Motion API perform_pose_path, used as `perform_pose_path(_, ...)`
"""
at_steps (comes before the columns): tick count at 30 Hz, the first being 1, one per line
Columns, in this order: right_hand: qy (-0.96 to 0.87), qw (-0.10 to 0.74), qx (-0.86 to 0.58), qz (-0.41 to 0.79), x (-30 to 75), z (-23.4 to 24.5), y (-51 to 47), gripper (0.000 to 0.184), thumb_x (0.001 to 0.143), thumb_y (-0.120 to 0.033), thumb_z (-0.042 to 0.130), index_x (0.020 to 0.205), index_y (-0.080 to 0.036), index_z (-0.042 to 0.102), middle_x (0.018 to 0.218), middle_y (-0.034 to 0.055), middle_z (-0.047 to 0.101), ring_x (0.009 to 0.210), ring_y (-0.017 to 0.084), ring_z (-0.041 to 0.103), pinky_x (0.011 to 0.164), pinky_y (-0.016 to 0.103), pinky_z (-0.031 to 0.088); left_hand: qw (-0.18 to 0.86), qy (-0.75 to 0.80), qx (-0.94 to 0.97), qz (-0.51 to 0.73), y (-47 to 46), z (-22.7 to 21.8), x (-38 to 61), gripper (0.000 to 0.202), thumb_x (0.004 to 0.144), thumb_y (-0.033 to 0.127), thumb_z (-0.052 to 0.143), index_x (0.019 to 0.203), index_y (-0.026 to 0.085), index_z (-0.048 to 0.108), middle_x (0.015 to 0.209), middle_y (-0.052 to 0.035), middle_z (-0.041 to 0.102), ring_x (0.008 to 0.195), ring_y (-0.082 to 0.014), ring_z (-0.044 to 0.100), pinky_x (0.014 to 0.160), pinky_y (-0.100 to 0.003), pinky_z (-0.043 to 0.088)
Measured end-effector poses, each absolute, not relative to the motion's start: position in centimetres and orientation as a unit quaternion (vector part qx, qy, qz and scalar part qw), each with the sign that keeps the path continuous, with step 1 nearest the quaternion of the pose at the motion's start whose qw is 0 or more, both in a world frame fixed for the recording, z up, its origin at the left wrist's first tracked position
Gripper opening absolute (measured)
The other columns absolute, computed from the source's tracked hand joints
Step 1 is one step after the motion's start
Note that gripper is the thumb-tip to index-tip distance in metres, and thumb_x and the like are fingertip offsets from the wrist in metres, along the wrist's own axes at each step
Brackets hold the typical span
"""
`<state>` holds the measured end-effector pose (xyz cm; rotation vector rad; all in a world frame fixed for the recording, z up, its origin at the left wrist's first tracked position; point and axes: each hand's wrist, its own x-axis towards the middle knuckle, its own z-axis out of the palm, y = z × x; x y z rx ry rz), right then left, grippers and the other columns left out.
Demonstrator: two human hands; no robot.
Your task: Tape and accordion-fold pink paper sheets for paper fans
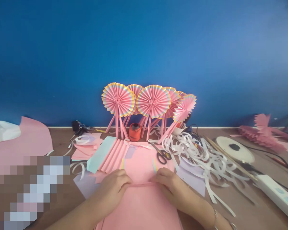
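My left hand (111,190) and my right hand (174,187) grip the two ends of a narrow folded ridge across a pink sheet of paper (144,204). The fingers of both hands are curled and pressed on the ridge; the thumbs are partly hidden. Pale blue and yellow stripes show along the paper near each hand. Just beyond my right hand lies a pair of dark-handled scissors (163,156). Past my left hand is a pleated pink paper (115,155), beside a light blue sheet (101,153).
Several pink paper fans (153,101) on rolled stems stand against the blue wall (144,41). A red spool (134,132) sits below them. Curled white paper strips (189,148) spread to the right, near a round white lid-like object (234,149) and a power strip (277,195).
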<state>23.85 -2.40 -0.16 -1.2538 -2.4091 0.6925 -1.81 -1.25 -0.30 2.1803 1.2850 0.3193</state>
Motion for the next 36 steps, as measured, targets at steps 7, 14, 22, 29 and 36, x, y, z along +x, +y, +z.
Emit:
perform_pose_path(7,-0.810,0.155,-0.496,0.270,23.6,0.4,-2.5,0.019,0.090,-0.012,0.041,0.087,-0.018,0.058,0.087,0.0063,0.059,0.082,0.019,0.056,0.075,0.034,0.046,0.287,0.502,0.809,0.109,-1.1,-0.1,-2.0,0.023,0.087,0.013,0.045,0.078,0.020,0.066,0.082,-0.0025,0.063,0.084,-0.0180,0.059,0.074,-0.028,0.041)
perform_pose_path(14,-0.815,0.150,-0.491,0.269,23.6,0.4,-2.4,0.022,0.093,-0.014,0.036,0.086,-0.019,0.057,0.088,0.0060,0.059,0.083,0.019,0.055,0.076,0.034,0.044,0.301,0.495,0.806,0.121,-0.8,-0.5,-2.7,0.028,0.085,0.011,0.041,0.087,0.023,0.066,0.090,-0.0017,0.067,0.090,-0.0178,0.061,0.080,-0.028,0.042)
perform_pose_path(22,-0.760,0.144,-0.565,0.287,23.4,0.1,-2.4,0.014,0.084,-0.013,0.045,0.080,-0.019,0.058,0.076,0.0017,0.059,0.072,0.017,0.053,0.065,0.028,0.040,0.323,0.509,0.786,0.136,-0.6,-0.5,-2.4,0.024,0.082,0.013,0.040,0.083,0.022,0.063,0.089,-0.0013,0.066,0.087,-0.0173,0.061,0.076,-0.027,0.043)
perform_pose_path(29,-0.724,0.177,-0.586,0.320,23.2,0.1,-2.0,0.012,0.080,-0.016,0.048,0.072,-0.018,0.056,0.067,-0.0009,0.056,0.061,0.013,0.049,0.058,0.024,0.036,0.317,0.509,0.787,0.145,-0.8,-0.8,-2.4,0.026,0.086,0.016,0.037,0.082,0.021,0.062,0.087,-0.0028,0.063,0.085,-0.0181,0.060,0.076,-0.029,0.043)
perform_pose_path(36,-0.698,0.196,-0.597,0.344,23.1,-0.2,-1.9,0.012,0.077,-0.017,0.049,0.066,-0.018,0.053,0.059,-0.0031,0.052,0.056,0.011,0.046,0.052,0.022,0.034,0.308,0.513,0.786,0.157,-1.0,-1.0,-2.2,0.030,0.090,0.018,0.034,0.084,0.022,0.064,0.088,-0.0033,0.062,0.084,-0.0181,0.060,0.075,-0.029,0.044)
